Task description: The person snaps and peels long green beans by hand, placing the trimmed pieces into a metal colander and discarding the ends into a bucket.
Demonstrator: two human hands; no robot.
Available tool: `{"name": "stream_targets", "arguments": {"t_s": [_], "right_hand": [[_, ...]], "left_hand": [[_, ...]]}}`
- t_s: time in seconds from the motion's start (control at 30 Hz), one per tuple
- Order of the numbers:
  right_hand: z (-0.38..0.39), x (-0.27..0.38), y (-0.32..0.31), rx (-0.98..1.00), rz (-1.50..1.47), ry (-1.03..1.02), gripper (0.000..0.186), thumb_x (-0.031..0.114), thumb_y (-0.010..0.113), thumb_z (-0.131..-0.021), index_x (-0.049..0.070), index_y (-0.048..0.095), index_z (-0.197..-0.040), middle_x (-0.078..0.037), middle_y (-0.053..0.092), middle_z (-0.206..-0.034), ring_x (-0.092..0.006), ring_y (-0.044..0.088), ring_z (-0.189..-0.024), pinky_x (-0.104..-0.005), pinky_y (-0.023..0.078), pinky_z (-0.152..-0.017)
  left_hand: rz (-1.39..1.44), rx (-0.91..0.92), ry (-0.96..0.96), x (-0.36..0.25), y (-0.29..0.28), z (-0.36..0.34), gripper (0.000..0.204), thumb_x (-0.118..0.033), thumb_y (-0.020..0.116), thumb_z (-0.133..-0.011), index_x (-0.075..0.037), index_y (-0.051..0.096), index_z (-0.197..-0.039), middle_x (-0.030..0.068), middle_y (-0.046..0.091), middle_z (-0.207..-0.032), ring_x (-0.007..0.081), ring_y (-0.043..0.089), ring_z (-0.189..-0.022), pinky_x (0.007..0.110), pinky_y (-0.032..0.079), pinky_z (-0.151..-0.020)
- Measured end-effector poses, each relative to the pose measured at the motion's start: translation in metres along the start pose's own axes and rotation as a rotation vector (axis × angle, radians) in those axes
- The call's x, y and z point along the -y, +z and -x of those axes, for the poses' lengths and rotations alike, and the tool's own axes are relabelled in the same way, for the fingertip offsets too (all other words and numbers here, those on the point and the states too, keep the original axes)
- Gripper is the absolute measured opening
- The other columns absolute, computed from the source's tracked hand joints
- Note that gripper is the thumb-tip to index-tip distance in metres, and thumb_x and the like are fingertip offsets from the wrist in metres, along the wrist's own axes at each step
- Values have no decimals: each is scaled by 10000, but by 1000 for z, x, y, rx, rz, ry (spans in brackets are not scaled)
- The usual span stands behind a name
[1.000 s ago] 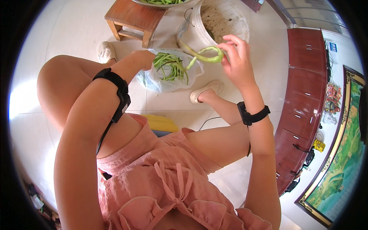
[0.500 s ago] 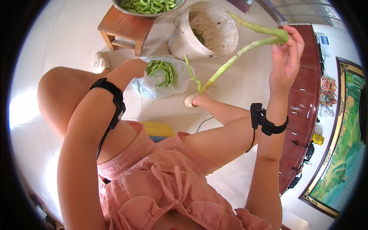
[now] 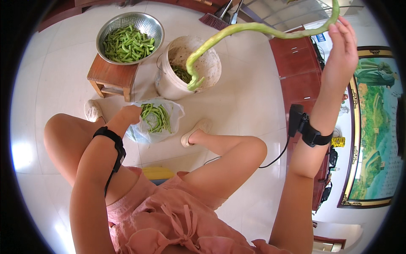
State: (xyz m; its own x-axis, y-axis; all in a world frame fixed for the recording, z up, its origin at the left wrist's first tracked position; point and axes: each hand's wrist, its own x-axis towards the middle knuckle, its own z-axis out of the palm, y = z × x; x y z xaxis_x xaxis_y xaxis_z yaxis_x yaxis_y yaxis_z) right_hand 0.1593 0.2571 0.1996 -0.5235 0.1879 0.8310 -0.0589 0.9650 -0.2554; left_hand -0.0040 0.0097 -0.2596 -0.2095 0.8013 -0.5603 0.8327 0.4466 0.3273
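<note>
My right hand is raised at the upper right, its fingers pinching a long green bean. The pale green bean curves leftward, and its far end hangs in front of the white bucket. Down at the left, my left hand is closed at the edge of a clear plastic bag, its fingertips partly hidden. Inside this bag lie several long whole green beans.
A metal colander full of short bean pieces stands on a wooden stool. Dark green scraps lie in the bucket. A broom is at the back; red cabinets line the right.
My right hand has moved up and to the right, and the bean now stretches out across the bucket. The view has tilted up, showing more of the colander. My left hand stays at the bag.
</note>
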Motion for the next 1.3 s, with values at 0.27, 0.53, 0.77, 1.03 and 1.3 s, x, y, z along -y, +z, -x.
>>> {"name": "stream_targets", "arguments": {"t_s": [0.27,0.53,0.77,1.03,1.3], "right_hand": [[-78,15,-37,-42,134,-94,249,160,610,-882,-31,659,-1035,-100,611,-1171,-154,571,-1046,-282,420,-911],[-106,-3,-68,-20,315,-70,276,243,659,-847,21,698,-1004,-90,561,-1242,-157,533,-1101,-282,395,-937],[-120,-31,-84,-88,477,-59,309,276,678,-808,-2,707,-939,-117,556,-1221,-203,528,-1107,-284,380,-950],[-112,-36,-84,-116,423,36,307,261,667,-810,-15,694,-941,-117,561,-1212,-193,522,-1114,-284,378,-944],[-116,-25,-81,-109,300,-34,310,244,671,-826,-13,680,-999,-84,601,-1175,-149,552,-1035,-262,402,-903]], "left_hand": [[-12,13,1,6,2,0,315,-121,603,-758,-60,637,-1065,150,656,-1069,301,628,-1022,412,516,-833],[-27,42,-25,2,-5,6,352,-129,602,-762,-53,623,-1104,144,647,-1104,289,621,-1044,409,507,-855],[-24,40,-1,14,7,-2,333,-157,593,-771,-48,634,-1083,138,646,-1106,282,619,-1045,408,506,-856],[-5,60,-26,9,1,2,343,-162,596,-770,-51,632,-1093,131,646,-1108,290,618,-1047,415,506,-861],[-8,50,-12,11,7,-5,343,-160,609,-764,-53,637,-1089,141,645,-1108,296,618,-1046,420,512,-853]]}}
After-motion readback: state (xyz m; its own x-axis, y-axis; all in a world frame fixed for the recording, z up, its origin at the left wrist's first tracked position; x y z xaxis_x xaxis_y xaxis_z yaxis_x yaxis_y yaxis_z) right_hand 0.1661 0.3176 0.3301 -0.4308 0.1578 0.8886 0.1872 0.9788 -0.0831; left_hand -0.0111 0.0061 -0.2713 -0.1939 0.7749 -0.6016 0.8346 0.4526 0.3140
